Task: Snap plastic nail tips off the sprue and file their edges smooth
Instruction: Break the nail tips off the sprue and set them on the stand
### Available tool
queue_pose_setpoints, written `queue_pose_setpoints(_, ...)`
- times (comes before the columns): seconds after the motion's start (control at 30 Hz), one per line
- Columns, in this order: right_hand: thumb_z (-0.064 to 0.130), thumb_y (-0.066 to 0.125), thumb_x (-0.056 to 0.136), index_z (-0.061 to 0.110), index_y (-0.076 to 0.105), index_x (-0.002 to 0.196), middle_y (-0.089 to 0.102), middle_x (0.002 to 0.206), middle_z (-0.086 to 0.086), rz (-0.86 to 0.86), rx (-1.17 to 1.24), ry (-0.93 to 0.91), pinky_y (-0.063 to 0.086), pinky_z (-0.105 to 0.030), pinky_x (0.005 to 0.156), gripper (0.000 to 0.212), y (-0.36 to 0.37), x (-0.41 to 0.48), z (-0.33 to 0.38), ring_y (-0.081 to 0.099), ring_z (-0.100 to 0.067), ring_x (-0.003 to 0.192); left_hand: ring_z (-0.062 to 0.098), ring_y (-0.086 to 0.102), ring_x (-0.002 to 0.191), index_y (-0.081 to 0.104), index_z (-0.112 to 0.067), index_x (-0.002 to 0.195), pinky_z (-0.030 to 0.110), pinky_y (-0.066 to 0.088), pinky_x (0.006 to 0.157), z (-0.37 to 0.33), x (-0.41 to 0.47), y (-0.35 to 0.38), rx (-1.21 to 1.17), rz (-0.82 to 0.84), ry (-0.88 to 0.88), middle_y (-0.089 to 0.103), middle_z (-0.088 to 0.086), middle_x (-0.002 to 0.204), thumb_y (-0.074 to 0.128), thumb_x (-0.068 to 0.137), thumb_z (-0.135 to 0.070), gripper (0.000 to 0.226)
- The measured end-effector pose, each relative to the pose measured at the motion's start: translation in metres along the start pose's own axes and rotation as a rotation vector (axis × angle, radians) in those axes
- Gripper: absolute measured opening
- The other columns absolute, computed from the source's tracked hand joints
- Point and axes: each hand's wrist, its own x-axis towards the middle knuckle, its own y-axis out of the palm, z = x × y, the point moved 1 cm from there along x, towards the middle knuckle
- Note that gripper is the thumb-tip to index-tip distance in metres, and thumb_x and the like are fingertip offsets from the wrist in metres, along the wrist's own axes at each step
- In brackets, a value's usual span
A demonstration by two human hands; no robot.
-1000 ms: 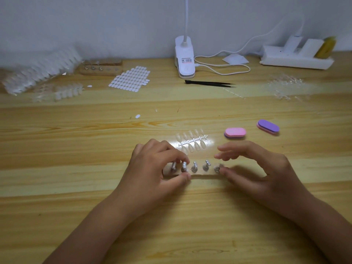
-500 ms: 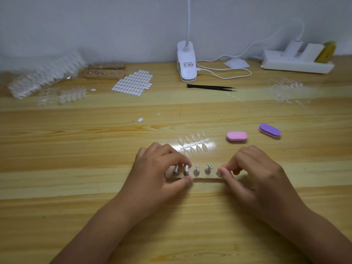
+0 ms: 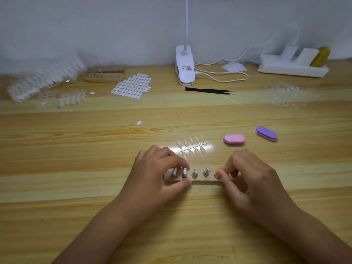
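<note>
Since a second ago the right hand has gone from spread fingers to a pinch. Its thumb and forefinger now nip the right end of the peg strip at the last metal peg, and its other fingers are curled. The left hand grips the strip's left end, thumb on the near edge and fingertips over the two left pegs.

The sprue of nail tips lies flat on the table just beyond the strip at 12 o'clock. Neither hand touches it, and tips are attached on both sides.

From the sprue, a pink buffer block sits near at 2 o'clock, with a purple buffer block farther out the same way. Well beyond at 12 o'clock are black tweezers and a white clip lamp. A sheet of white tabs lies at 11 o'clock.
</note>
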Motion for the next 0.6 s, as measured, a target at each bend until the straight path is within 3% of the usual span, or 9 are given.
queue_pose_setpoints(0.27,0.026,0.052,0.090,0.012,0.055,0.072,0.052,0.069,0.000,-0.014,-0.094,-0.012,0.047,-0.037,0.052,0.024,-0.006,0.000,0.006,0.052,-0.024,0.062,0.000,0.048,0.096,0.070,-0.038,0.095,0.019,0.026,0.088,0.000,0.000,0.000,0.015,-0.011,0.006,0.060,-0.019,0.091,0.068,0.075,-0.047,0.022)
queue_pose_setpoints(0.37,0.030,0.051,0.091,0.011,0.062,0.071,0.058,0.069,-0.001,0.008,-0.212,-0.031,0.050,-0.035,0.055,0.030,-0.012,0.002,0.012,0.057,-0.028,0.063,0.001,0.045,0.101,0.068,-0.036,0.102,0.021,0.027,0.088,0.000,0.000,-0.001,0.079,-0.031,0.022,0.057,-0.020,0.099,0.064,0.074,-0.051,0.032)
queue_pose_setpoints(0.47,0.035,0.052,0.092,0.012,0.073,0.082,0.069,0.080,-0.002,0.005,-0.210,-0.021,0.051,-0.034,0.066,0.032,-0.025,0.013,0.011,0.066,-0.026,0.075,0.004,0.042,0.118,0.064,-0.032,0.120,0.024,0.024,0.097,-0.001,0.001,-0.003,0.135,-0.005,0.047,0.055,-0.017,0.121,0.058,0.076,-0.054,0.050)
queue_pose_setpoints(0.6,0.012,0.068,0.093,0.011,0.077,0.102,0.071,0.091,-0.001,0.110,-0.036,-0.052,0.051,-0.037,0.075,0.012,-0.032,0.051,-0.005,0.063,-0.025,0.086,0.006,0.038,0.136,0.060,-0.026,0.130,0.033,0.014,0.118,-0.002,0.003,-0.002,0.140,0.045,0.098,0.050,-0.012,0.140,0.060,0.080,-0.048,0.055)
